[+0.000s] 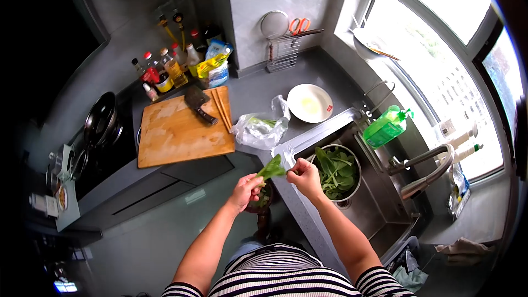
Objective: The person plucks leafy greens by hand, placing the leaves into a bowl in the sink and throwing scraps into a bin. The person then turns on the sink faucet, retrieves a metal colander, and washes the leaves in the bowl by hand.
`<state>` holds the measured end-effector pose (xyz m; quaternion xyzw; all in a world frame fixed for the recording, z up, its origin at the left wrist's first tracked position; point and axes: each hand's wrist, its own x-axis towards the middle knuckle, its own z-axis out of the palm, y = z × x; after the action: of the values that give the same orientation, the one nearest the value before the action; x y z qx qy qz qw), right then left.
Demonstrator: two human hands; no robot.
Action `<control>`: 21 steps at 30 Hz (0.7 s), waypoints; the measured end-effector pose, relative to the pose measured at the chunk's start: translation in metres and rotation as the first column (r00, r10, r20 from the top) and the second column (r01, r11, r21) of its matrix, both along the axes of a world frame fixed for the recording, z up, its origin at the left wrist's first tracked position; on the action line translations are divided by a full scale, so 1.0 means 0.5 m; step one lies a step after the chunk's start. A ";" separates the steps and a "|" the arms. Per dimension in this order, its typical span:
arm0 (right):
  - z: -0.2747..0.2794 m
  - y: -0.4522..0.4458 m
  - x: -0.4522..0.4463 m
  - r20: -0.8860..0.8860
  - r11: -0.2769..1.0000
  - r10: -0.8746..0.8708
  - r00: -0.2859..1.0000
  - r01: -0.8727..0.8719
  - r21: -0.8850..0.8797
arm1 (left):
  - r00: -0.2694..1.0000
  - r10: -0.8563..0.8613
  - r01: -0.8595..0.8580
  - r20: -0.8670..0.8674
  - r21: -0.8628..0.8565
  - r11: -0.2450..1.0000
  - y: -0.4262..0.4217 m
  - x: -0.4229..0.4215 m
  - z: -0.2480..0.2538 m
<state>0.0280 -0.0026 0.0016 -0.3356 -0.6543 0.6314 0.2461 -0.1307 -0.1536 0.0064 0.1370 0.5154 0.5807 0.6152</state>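
A leafy green vegetable (270, 168) is pinched by its stem end in my left hand (246, 192), above the gap in front of the counter. My right hand (306, 177) is closed in a pinch close to the leaf's right edge; whatever its fingertips hold is too small to make out. Just right of that hand, a round pot (359, 171) full of green leaves (336, 175) sits in the steel sink (379, 209). Below my hands, a container (258, 204) with green bits in it is partly hidden by my left hand and wrist.
On the counter are a wooden cutting board (181, 137) with a cleaver (198, 102) and chopsticks (221, 109), a plastic bag (263, 132), and a white plate (309, 103). Green soap bottle (385, 126) and faucet (421, 187) border the sink. Several sauce bottles (173, 69) stand behind.
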 end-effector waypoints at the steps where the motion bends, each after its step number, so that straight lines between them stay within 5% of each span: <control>1: -0.008 -0.002 -0.003 0.066 0.992 -0.040 0.997 0.032 0.120 | 0.997 0.078 -0.078 -0.007 -0.013 0.997 -0.017 -0.002 -0.005; 2: -0.020 -0.001 -0.004 0.123 0.969 -0.087 0.989 0.055 0.241 | 0.988 0.155 -0.156 -0.017 -0.025 0.988 -0.037 -0.009 -0.012; 7: -0.062 -0.048 -0.050 0.156 0.968 0.239 0.958 -0.223 -0.115 | 0.976 0.218 -0.218 -0.024 -0.047 0.975 -0.133 -0.028 -0.027; 10: -0.099 -0.067 -0.095 0.417 0.872 0.311 0.854 -0.431 0.233 | 0.967 0.255 -0.254 0.027 -0.021 0.967 -0.165 -0.022 -0.033; 16: -0.098 -0.087 -0.147 0.510 0.771 0.345 0.788 -0.547 0.325 | 0.960 0.272 -0.272 0.062 -0.010 0.962 -0.188 -0.011 -0.030; 19: -0.078 -0.105 -0.155 0.019 0.823 0.552 0.834 -0.541 -0.172 | 0.967 0.232 -0.233 0.107 0.004 0.972 -0.182 -0.008 -0.030; 21: -0.039 -0.116 -0.144 -0.113 0.754 0.579 0.807 -0.584 -0.300 | 0.971 0.179 -0.182 0.156 0.002 0.983 -0.167 -0.004 -0.026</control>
<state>-0.0441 -0.0608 -0.0177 -0.1471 -0.6128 0.7762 -0.0159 -0.1328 -0.2372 -0.0064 0.0487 0.4715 0.6471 0.5972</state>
